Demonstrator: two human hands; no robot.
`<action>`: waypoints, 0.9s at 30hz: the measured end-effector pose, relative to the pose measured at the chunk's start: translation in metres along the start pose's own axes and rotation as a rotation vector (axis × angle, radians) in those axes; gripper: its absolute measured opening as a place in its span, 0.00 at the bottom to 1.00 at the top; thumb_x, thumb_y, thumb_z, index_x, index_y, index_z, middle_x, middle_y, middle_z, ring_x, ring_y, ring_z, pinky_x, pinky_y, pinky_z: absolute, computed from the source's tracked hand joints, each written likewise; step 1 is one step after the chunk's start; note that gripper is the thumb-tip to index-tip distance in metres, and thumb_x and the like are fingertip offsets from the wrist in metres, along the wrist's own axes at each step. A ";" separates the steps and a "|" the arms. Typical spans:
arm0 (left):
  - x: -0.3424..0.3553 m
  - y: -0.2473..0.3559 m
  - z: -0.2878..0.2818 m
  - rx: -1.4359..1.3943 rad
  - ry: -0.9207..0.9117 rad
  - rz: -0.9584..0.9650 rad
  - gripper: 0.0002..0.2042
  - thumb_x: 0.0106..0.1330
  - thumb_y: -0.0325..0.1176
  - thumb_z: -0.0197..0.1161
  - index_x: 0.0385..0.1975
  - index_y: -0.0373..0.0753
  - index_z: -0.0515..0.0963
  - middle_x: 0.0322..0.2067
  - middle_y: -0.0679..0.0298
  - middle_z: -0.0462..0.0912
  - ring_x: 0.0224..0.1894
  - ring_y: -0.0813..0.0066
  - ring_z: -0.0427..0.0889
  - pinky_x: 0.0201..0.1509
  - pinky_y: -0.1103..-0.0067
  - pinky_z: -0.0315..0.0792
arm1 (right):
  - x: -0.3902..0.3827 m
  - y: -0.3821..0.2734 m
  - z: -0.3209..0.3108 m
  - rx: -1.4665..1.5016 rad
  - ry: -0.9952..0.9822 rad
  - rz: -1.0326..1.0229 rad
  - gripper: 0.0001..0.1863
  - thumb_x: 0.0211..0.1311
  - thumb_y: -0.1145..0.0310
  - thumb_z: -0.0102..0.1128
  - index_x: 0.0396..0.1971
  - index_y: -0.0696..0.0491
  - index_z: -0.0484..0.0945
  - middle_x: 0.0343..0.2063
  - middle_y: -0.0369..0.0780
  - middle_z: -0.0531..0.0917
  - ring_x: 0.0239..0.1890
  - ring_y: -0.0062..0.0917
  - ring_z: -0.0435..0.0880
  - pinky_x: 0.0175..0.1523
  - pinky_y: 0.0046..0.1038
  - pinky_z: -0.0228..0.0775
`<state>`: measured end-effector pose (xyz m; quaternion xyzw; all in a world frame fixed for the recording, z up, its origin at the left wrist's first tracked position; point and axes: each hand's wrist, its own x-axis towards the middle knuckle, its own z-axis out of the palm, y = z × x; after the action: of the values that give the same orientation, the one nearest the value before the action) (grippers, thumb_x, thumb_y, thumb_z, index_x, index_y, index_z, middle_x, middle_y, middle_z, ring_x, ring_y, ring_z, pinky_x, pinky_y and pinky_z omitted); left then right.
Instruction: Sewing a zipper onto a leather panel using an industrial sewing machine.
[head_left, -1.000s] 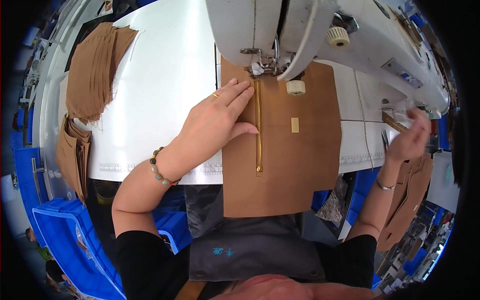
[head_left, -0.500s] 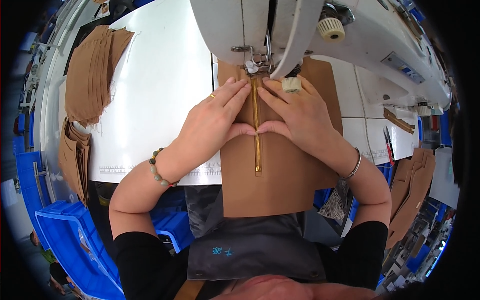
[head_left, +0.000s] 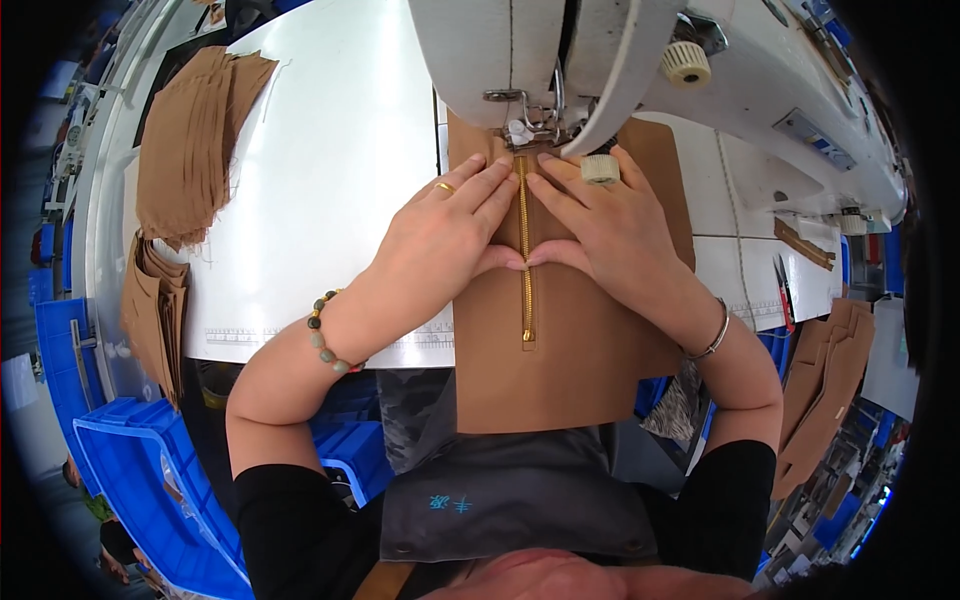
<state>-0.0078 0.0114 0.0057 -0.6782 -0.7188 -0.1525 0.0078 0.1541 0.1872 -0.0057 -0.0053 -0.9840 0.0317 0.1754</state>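
Observation:
A brown fabric panel (head_left: 545, 390) with an inset gold zipper (head_left: 527, 300) lies under the presser foot (head_left: 520, 135) of a white sewing machine (head_left: 750, 80). My left hand (head_left: 445, 235) rests flat on the panel left of the zipper, fingertips just below the foot, thumb stretched toward the zipper. My right hand (head_left: 625, 235) mirrors it on the right side, fingers spread on the fabric. The two thumb tips meet over the zipper. A white knob (head_left: 600, 170) partly hides some right fingers.
Stacks of brown pieces (head_left: 190, 140) (head_left: 150, 310) lie at the left, more (head_left: 820, 380) at the right. Red-handled scissors (head_left: 785, 300) and a zipper strip (head_left: 803, 243) sit on the white table's (head_left: 290, 200) right. Blue bins (head_left: 150, 490) (head_left: 350, 450) stand below. People are partly visible at far left.
My right hand has come leftward from beside the machine's right end onto the panel, opposite my left hand. The zipper strip it was near now lies on the table.

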 end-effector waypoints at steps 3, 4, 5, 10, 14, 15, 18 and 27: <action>0.004 -0.002 0.001 0.026 0.051 0.008 0.38 0.55 0.49 0.73 0.64 0.31 0.76 0.63 0.53 0.79 0.68 0.55 0.76 0.69 0.68 0.73 | 0.002 0.003 0.003 -0.035 -0.006 0.018 0.35 0.54 0.39 0.68 0.55 0.50 0.84 0.52 0.37 0.85 0.64 0.31 0.78 0.75 0.51 0.60; 0.005 -0.003 0.001 0.026 0.048 0.009 0.38 0.55 0.49 0.73 0.64 0.31 0.76 0.63 0.53 0.79 0.68 0.55 0.76 0.69 0.68 0.73 | 0.003 0.004 0.004 -0.031 0.017 0.011 0.35 0.54 0.39 0.68 0.55 0.50 0.84 0.52 0.37 0.85 0.64 0.31 0.78 0.75 0.51 0.60; 0.006 -0.003 0.001 -0.002 0.047 -0.017 0.38 0.55 0.49 0.73 0.64 0.32 0.77 0.61 0.55 0.80 0.66 0.55 0.77 0.68 0.69 0.74 | 0.003 0.005 0.004 -0.021 0.020 0.014 0.35 0.53 0.40 0.68 0.54 0.50 0.84 0.53 0.37 0.85 0.65 0.30 0.78 0.75 0.51 0.60; 0.009 -0.005 0.002 -0.014 0.050 -0.041 0.37 0.55 0.49 0.73 0.63 0.33 0.78 0.57 0.58 0.81 0.63 0.57 0.79 0.65 0.69 0.75 | 0.003 0.007 0.006 0.010 0.033 0.021 0.32 0.53 0.42 0.69 0.51 0.50 0.85 0.55 0.35 0.84 0.66 0.30 0.77 0.75 0.51 0.60; 0.008 -0.007 0.003 0.036 0.075 -0.021 0.35 0.55 0.49 0.73 0.62 0.34 0.79 0.58 0.58 0.82 0.65 0.60 0.78 0.67 0.68 0.73 | 0.005 0.009 0.005 0.034 0.050 0.020 0.30 0.53 0.44 0.70 0.50 0.50 0.84 0.56 0.35 0.83 0.66 0.30 0.76 0.75 0.52 0.60; 0.008 -0.007 0.004 0.040 0.079 -0.021 0.35 0.56 0.50 0.72 0.62 0.35 0.80 0.59 0.59 0.82 0.66 0.61 0.78 0.67 0.67 0.73 | 0.006 0.009 0.005 0.038 0.042 0.021 0.30 0.53 0.44 0.70 0.50 0.50 0.84 0.55 0.35 0.83 0.66 0.30 0.76 0.75 0.52 0.60; 0.008 -0.008 0.005 0.066 0.092 -0.026 0.34 0.56 0.50 0.73 0.61 0.35 0.81 0.60 0.59 0.82 0.66 0.61 0.79 0.67 0.67 0.74 | 0.006 0.011 0.004 0.044 0.014 0.034 0.30 0.53 0.45 0.70 0.50 0.50 0.84 0.55 0.34 0.83 0.66 0.31 0.77 0.74 0.51 0.61; 0.006 -0.006 0.003 0.008 0.091 -0.023 0.30 0.60 0.50 0.71 0.57 0.34 0.83 0.58 0.56 0.84 0.63 0.57 0.81 0.65 0.65 0.75 | 0.001 0.005 0.008 0.062 0.034 0.007 0.28 0.56 0.50 0.71 0.52 0.52 0.82 0.54 0.39 0.82 0.65 0.34 0.77 0.72 0.47 0.65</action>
<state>-0.0141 0.0181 0.0032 -0.6622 -0.7261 -0.1804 0.0415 0.1505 0.1918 -0.0137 -0.0036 -0.9794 0.0628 0.1919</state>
